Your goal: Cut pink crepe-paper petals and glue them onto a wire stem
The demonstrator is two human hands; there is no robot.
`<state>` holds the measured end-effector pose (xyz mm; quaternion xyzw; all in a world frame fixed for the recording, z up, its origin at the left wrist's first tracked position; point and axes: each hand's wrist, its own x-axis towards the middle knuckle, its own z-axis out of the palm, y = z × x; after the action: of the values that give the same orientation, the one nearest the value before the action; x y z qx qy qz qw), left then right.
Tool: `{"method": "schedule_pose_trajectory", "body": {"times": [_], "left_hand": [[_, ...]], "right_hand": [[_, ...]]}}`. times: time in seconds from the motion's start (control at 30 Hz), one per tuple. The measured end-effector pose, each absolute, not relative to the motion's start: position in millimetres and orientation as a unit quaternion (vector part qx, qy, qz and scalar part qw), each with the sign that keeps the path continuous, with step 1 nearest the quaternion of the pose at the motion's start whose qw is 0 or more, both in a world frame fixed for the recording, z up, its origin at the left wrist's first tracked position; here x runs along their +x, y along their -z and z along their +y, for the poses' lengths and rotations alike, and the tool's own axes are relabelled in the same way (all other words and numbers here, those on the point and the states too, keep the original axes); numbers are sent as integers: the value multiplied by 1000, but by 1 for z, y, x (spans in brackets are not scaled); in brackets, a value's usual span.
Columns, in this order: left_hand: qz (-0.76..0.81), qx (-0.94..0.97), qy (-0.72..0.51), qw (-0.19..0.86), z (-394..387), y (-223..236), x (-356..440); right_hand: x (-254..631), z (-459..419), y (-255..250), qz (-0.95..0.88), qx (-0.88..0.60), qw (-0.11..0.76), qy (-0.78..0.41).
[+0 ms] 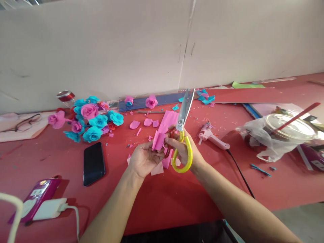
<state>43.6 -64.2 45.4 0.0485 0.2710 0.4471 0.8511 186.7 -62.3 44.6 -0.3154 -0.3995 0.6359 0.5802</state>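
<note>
My left hand and right hand pinch the pink paper; the slightly parted scissors, slipping, could nick it.

A curled pink paper piece is held in the left hand; yellow-looped scissors, blades slightly parted, are held in the right hand.

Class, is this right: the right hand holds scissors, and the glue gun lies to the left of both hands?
Wrong side: the head view shows the glue gun to the right of the left hand and the right hand, which does hold scissors.
</note>
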Motion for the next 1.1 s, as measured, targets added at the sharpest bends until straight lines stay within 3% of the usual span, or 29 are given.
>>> {"method": "schedule_pose_trajectory", "body": {"times": [0.53, 0.9, 1.1], "left_hand": [[326, 93, -491, 803, -67, -47, 47], [406, 322, -589, 620, -71, -47, 52], [404, 278, -585, 646, -65, -43, 48]], "right_hand": [[188, -67, -51, -420, -317, 586, -616], [184, -71, -53, -413, -377, 588, -585], [183, -71, -50, -412, -383, 597, -571]]}}
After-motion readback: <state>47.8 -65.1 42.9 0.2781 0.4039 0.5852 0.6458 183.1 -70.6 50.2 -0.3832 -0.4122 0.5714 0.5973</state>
